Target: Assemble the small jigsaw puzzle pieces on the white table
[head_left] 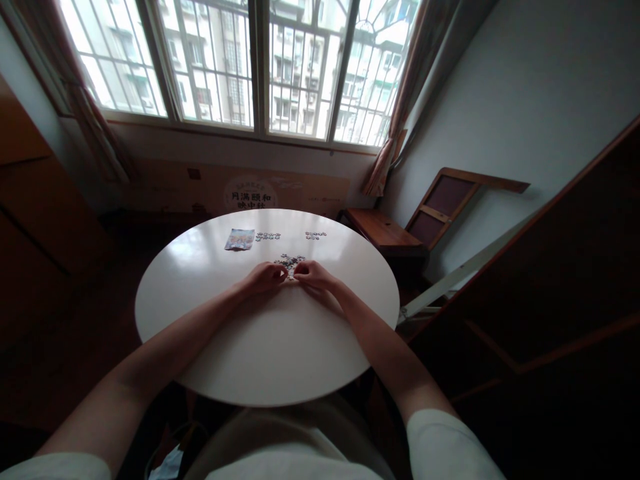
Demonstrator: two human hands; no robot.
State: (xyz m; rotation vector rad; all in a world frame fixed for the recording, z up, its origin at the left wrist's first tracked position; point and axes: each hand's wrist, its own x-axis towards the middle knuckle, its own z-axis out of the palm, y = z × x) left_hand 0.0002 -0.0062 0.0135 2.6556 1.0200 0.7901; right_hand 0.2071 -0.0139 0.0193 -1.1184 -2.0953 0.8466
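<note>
My left hand [267,275] and my right hand [313,273] are close together over the round white table, at the near edge of a loose pile of small jigsaw puzzle pieces [291,260]. Both hands are closed, thumb and fingers brought together in a pinch. Whatever is between the fingertips is too small to make out. Beyond the pile, one group of puzzle pieces [269,236] lies in rows at the left, and another group [315,235] lies at the right. Beside the left group rests a flat printed picture sheet or packet [239,239].
The round white table [270,360] has a glossy top. Behind it are a printed board [310,183] and barred windows [215,67]. A wooden bench [383,228] stands at the back right, near a dark wooden panel [550,320]. Curtains hang at both sides.
</note>
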